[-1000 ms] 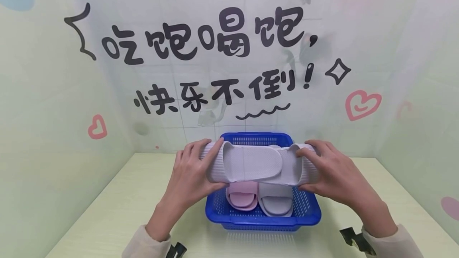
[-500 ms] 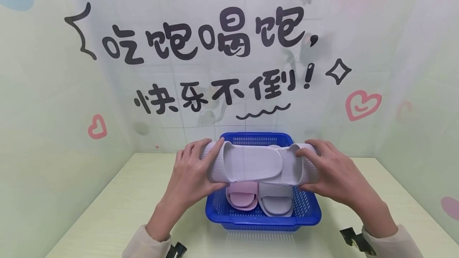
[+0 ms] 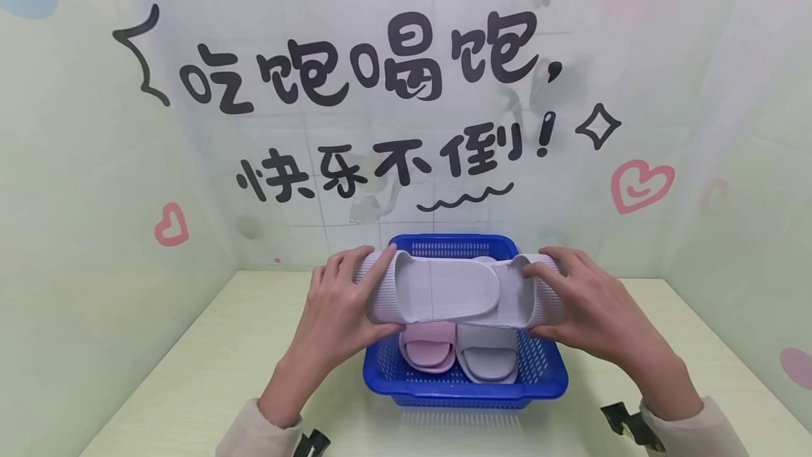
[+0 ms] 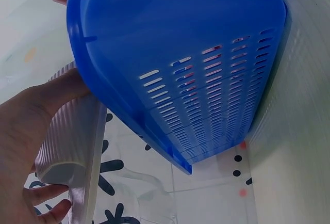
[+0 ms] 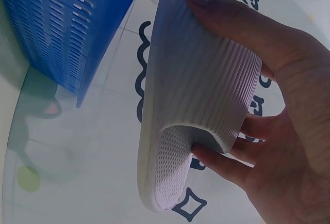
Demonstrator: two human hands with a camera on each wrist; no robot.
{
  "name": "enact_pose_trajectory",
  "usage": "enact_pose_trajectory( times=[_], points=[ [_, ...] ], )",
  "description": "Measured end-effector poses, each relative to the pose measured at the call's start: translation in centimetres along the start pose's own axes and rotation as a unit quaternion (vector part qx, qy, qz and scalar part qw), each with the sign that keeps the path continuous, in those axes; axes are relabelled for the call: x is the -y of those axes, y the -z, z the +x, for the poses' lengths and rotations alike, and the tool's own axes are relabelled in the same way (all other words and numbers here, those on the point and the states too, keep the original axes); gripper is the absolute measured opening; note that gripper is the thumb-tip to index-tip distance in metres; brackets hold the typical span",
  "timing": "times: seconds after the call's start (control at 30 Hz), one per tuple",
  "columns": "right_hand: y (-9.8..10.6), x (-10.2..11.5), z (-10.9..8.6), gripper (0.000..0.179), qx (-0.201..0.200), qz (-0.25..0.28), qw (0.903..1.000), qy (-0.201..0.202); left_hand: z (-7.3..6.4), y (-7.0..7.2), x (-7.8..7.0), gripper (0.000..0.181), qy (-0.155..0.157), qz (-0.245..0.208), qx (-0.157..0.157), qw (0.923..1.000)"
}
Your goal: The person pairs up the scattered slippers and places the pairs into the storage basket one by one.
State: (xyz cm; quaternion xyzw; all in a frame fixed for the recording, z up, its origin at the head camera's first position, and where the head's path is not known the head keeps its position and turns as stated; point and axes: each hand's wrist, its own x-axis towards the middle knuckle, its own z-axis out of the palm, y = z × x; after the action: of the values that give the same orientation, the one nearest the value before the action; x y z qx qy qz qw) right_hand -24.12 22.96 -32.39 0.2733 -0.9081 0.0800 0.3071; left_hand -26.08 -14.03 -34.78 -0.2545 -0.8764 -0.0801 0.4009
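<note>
My left hand [image 3: 339, 302] grips a pale lavender slipper [image 3: 450, 289] around its ribbed strap, thumb on the near side and fingers on the far side. A matching slipper [image 3: 545, 291] is held the same way by my right hand [image 3: 593, 305]. The two lie heel to heel, the left one's heel overlapping the right one's in the head view. Both are held above a blue plastic basket [image 3: 469, 391]. In the right wrist view, the thumb presses the ribbed strap [image 5: 206, 79] and the fingers curl round the other side.
Inside the basket, a pink slipper [image 3: 428, 350] and a grey slipper [image 3: 490, 352] sit side by side at the front; the held pair hides much of what is behind. The basket stands on a pale wood-look table [image 3: 209, 372], before a printed wall sheet [image 3: 279, 13].
</note>
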Motion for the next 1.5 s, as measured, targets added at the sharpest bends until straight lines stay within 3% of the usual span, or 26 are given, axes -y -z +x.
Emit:
enact_pose_trajectory(
  times=[1.5],
  points=[
    [-0.23,0.57,0.07,0.081,0.009,0.008,0.9999,0.006,-0.01,-0.16,-0.57,0.116,-0.010,0.006,0.009,0.9999]
  ],
)
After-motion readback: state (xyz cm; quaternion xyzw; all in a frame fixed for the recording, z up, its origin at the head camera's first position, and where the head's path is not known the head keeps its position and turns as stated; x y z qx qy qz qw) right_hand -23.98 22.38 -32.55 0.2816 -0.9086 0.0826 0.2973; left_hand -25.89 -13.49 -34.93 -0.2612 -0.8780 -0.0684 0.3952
